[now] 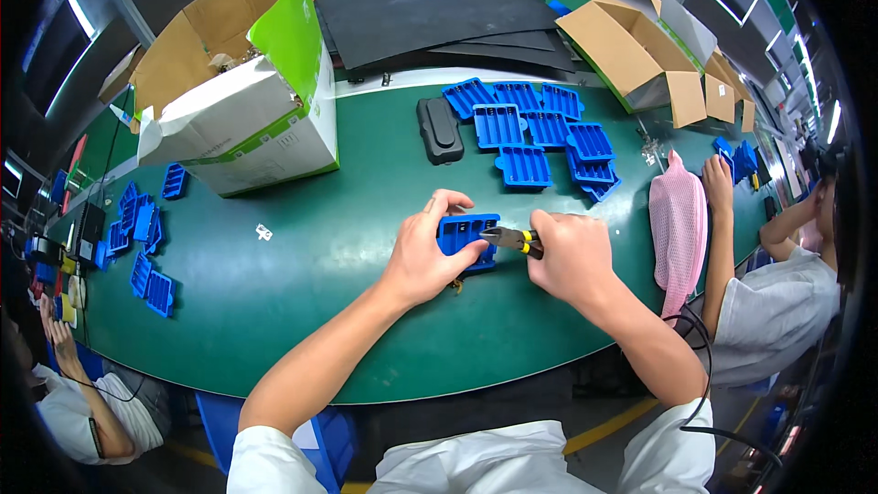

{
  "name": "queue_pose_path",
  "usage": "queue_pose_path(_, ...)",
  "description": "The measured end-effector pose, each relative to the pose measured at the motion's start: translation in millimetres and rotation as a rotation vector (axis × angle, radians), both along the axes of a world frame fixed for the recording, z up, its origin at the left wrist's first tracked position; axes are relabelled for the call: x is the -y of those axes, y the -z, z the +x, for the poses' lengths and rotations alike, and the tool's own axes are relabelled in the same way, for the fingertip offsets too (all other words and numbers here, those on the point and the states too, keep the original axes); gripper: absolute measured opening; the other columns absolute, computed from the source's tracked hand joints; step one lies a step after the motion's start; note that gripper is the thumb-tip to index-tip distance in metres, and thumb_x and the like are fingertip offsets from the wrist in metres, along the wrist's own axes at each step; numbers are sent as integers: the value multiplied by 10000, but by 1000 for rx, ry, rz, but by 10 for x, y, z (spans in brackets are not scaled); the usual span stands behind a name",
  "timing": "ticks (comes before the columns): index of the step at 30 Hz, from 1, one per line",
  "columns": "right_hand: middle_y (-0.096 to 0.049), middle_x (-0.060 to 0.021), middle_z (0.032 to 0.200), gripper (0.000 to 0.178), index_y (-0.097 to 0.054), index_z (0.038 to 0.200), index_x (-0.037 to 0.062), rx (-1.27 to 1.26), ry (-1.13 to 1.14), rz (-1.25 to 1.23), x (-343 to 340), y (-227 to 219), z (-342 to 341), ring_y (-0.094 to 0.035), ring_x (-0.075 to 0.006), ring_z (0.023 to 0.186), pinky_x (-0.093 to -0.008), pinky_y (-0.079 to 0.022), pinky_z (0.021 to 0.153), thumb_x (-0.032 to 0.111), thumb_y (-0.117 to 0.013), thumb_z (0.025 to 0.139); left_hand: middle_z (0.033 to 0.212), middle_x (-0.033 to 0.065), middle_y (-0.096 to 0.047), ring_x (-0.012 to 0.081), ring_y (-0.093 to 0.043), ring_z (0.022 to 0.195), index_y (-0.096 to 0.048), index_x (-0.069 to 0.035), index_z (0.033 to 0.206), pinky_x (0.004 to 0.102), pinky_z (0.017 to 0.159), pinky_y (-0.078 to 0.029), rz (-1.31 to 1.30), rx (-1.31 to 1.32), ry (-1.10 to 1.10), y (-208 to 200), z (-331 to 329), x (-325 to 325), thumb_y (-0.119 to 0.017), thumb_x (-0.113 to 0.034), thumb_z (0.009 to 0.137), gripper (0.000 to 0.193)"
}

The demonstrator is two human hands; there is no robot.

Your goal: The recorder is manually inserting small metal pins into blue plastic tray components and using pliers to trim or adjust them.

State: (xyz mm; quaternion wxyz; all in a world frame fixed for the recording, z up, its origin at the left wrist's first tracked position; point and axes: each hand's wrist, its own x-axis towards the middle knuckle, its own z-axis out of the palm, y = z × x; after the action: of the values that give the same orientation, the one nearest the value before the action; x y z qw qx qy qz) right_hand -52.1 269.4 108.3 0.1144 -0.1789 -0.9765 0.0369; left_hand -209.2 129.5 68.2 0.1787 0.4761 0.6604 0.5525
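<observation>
A blue plastic slotted tray (455, 236) is held at the middle of the green table by my left hand (422, 252), fingers over its far edge and thumb on its near side. My right hand (578, 254) is closed round the handles of a pair of pliers (508, 238) with yellow and black grips. The pliers' metal jaws point left and reach the tray's right end; whether they pinch anything there I cannot tell. Just below the tray a small brownish bit (457, 286) shows.
Beyond my hands lie several blue trays (526, 167) and a black case (440, 131). An open carton (274, 119) stands far left, another (622, 55) far right. Black sheets (439, 14) are stacked behind. A pink mesh pouch (679, 229) lies right. People sit at both sides.
</observation>
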Motion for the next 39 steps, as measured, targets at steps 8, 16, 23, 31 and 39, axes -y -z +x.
queue_pose_path(8, -620, -129, 650, 197, -532, 728, 49, 3, -22, 31, 73, 31, -191, -628, -333, 597, -447, -486, 525, 119, -689, 631, 953, 125, -632, 234, -637, 902, -544, 11, 1022, 331, 811, -489, 9, 7, 41, 70, -8, -10, -724, -97, 762, 334)
queue_pose_path(16, -623, -130, 641, 181, -549, 733, 53, 30, -14, 79, 63, 43, -251, -633, -323, 592, -439, -490, 527, 114, -689, 636, 960, 142, -635, 263, -649, 914, -538, 14, 1011, 343, 806, -495, -8, -1, 40, 41, -11, 3, -724, -101, 777, 321)
queue_pose_path(23, -619, -134, 631, 154, -551, 715, 49, 35, -18, 102, 47, 48, -247, -636, -319, 592, -430, -491, 523, 96, -676, 640, 968, 151, -639, 274, -670, 870, -513, 8, 1080, 345, 751, -510, 31, -101, 19, 63, -7, -18, -739, -90, 761, 403)
queue_pose_path(31, -601, -132, 621, 190, -535, 697, 42, 61, 0, 101, 20, 101, -257, -610, -337, 585, -446, -459, 526, 84, -692, 599, 825, 164, -672, 292, -677, 748, -464, 1, 1125, 348, 677, -502, -18, -103, 3, 67, 20, -36, -741, -85, 763, 464)
queue_pose_path(39, -639, -126, 626, 83, -576, 694, 52, 122, 7, 158, 74, 10, -300, -657, -294, 588, -394, -512, 529, 63, -652, 664, 815, 167, -667, 302, -677, 772, -464, 3, 1120, 356, 679, -502, -34, -151, -7, 59, 12, -31, -737, -85, 769, 453)
